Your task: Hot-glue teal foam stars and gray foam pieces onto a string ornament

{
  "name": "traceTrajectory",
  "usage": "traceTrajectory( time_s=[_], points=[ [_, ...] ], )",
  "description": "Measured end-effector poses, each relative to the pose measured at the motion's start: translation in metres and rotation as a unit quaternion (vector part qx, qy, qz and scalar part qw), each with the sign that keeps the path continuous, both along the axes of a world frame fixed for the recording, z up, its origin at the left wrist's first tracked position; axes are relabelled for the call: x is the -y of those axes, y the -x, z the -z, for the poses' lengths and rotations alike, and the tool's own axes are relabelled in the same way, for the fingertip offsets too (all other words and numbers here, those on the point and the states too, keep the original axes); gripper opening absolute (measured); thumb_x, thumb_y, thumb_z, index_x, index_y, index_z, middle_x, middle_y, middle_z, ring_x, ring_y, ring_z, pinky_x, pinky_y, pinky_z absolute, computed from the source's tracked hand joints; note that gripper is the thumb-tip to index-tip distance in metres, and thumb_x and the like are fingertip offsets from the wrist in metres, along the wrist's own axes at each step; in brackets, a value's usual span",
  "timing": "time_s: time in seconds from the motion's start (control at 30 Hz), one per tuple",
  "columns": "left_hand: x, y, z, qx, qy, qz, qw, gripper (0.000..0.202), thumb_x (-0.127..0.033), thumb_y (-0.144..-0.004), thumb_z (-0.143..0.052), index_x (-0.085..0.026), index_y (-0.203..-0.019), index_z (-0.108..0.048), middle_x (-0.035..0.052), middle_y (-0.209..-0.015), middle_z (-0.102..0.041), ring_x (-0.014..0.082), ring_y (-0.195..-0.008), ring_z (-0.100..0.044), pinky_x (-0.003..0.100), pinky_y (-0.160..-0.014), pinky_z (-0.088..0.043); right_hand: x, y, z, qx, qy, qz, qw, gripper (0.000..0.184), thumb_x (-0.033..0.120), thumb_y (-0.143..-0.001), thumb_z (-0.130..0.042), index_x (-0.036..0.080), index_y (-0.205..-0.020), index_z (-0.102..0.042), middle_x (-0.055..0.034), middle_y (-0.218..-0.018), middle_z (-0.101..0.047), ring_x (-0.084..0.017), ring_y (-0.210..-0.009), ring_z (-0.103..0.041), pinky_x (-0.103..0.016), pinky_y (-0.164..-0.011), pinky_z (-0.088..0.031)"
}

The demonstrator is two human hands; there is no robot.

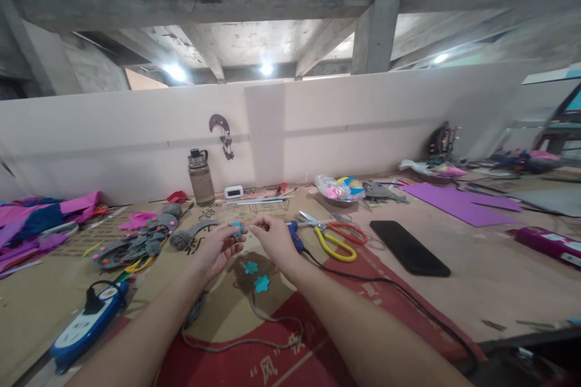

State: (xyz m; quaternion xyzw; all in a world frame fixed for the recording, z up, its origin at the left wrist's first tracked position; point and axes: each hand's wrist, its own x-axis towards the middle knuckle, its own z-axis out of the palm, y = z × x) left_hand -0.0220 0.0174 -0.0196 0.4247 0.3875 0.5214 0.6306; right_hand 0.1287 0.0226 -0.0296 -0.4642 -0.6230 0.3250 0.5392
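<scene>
My left hand point(221, 247) pinches a small teal flower-like cutout point(236, 228) between thumb and fingers, above the cardboard. Close beside it, my right hand point(276, 240) has its thumb and fingertips pressed together; what they hold, if anything, is too small to make out. Below the hands lie two teal flower cutouts, one farther off point(250, 267) and one nearer me point(262, 283). A grey cord point(240, 346) loops on the cardboard near them. Just beyond my right wrist, a blue tool, apparently a glue gun point(295, 234), is partly hidden by the hand.
Scissors with yellow and orange handles point(336, 245) and a black phone point(409, 248) lie to the right. A blue-and-white power strip point(91, 320) and grey felt pieces point(136, 245) are at left. A water bottle point(201, 180) stands by the wall. A black cable point(390, 283) crosses the right side.
</scene>
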Motion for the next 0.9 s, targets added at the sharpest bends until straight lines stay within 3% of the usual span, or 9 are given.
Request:
traceTrajectory(
  time_s=[0.23, 0.4, 0.5, 0.57, 0.63, 0.7, 0.8, 0.9],
  points=[
    [-0.004, 0.007, -0.003, -0.166, -0.040, -0.016, 0.985, 0.022, -0.030, -0.068, -0.068, -0.012, -0.078, -0.060, 0.0077, -0.075, -0.067, 0.0090, -0.051, -0.057, 0.018, -0.045, -0.044, -0.006, 0.001, 0.002, -0.067, 0.023, -0.014, 0.997, 0.016, 0.029, -0.066, -0.058, 0.014, -0.067, -0.062, 0.0041, -0.056, -0.050, -0.009, -0.054, -0.041, -0.021, -0.053, -0.033],
    [-0.007, 0.017, -0.004, -0.388, -0.097, -0.004, 0.917, 0.030, -0.031, -0.066, -0.066, -0.015, -0.091, -0.064, 0.0029, -0.061, -0.066, 0.0102, -0.033, -0.048, 0.019, -0.034, -0.028, -0.009, 0.001, 0.003, -0.114, 0.052, -0.020, 0.992, 0.017, 0.031, -0.065, -0.058, 0.014, -0.067, -0.060, 0.0036, -0.056, -0.050, -0.009, -0.053, -0.042, -0.021, -0.051, -0.033],
    [-0.010, 0.022, -0.003, -0.470, -0.142, -0.017, 0.871, 0.013, -0.028, -0.064, -0.065, -0.018, -0.072, -0.069, 0.0009, -0.057, -0.064, 0.0096, -0.034, -0.046, 0.021, -0.038, -0.031, -0.008, 0.001, 0.004, -0.121, 0.069, -0.023, 0.990, 0.017, 0.030, -0.065, -0.058, 0.014, -0.068, -0.060, 0.0044, -0.054, -0.049, -0.008, -0.051, -0.041, -0.021, -0.050, -0.033],
    [-0.013, 0.024, -0.002, -0.479, -0.180, -0.063, 0.857, 0.004, -0.023, -0.058, -0.070, -0.019, -0.060, -0.069, 0.0020, -0.057, -0.063, 0.0119, -0.045, -0.050, 0.020, -0.043, -0.032, -0.008, 0.001, 0.004, -0.123, 0.081, -0.020, 0.989, 0.017, 0.030, -0.065, -0.058, 0.014, -0.069, -0.060, 0.0046, -0.054, -0.049, -0.008, -0.050, -0.041, -0.021, -0.050, -0.032],
    [-0.015, 0.024, -0.003, -0.453, -0.206, -0.114, 0.860, 0.006, -0.020, -0.052, -0.073, -0.020, -0.056, -0.069, 0.0034, -0.060, -0.064, 0.0133, -0.052, -0.051, 0.020, -0.045, -0.032, -0.006, 0.000, 0.003, -0.131, 0.092, -0.019, 0.987, 0.017, 0.031, -0.065, -0.058, 0.014, -0.069, -0.060, 0.0048, -0.054, -0.049, -0.008, -0.050, -0.041, -0.021, -0.049, -0.032],
    [-0.014, 0.020, -0.005, -0.403, -0.200, -0.121, 0.885, 0.011, -0.026, -0.055, -0.073, -0.019, -0.064, -0.071, 0.0034, -0.062, -0.063, 0.0117, -0.050, -0.046, 0.020, -0.044, -0.030, -0.004, 0.001, 0.002, -0.152, 0.105, -0.021, 0.983, 0.017, 0.031, -0.064, -0.059, 0.014, -0.069, -0.059, 0.0053, -0.054, -0.048, -0.007, -0.049, -0.039, -0.020, -0.048, -0.031],
    [-0.007, 0.011, -0.006, -0.289, -0.131, -0.050, 0.947, 0.030, -0.039, -0.066, -0.067, -0.017, -0.085, -0.070, 0.0029, -0.065, -0.062, 0.0086, -0.045, -0.041, 0.020, -0.041, -0.027, 0.002, 0.004, 0.000, -0.214, 0.136, -0.043, 0.966, 0.018, 0.032, -0.063, -0.060, 0.015, -0.069, -0.055, 0.0080, -0.050, -0.043, -0.005, -0.044, -0.032, -0.019, -0.044, -0.026],
    [0.000, 0.002, -0.006, -0.194, -0.096, 0.003, 0.976, 0.038, -0.038, -0.064, -0.070, -0.015, -0.093, -0.067, 0.0043, -0.076, -0.063, 0.0077, -0.051, -0.046, 0.019, -0.043, -0.030, 0.009, 0.010, -0.001, -0.278, 0.178, -0.101, 0.938, 0.023, 0.035, -0.061, -0.063, 0.017, -0.070, -0.051, 0.0104, -0.048, -0.037, -0.003, -0.040, -0.023, -0.018, -0.038, -0.019]
  ],
)
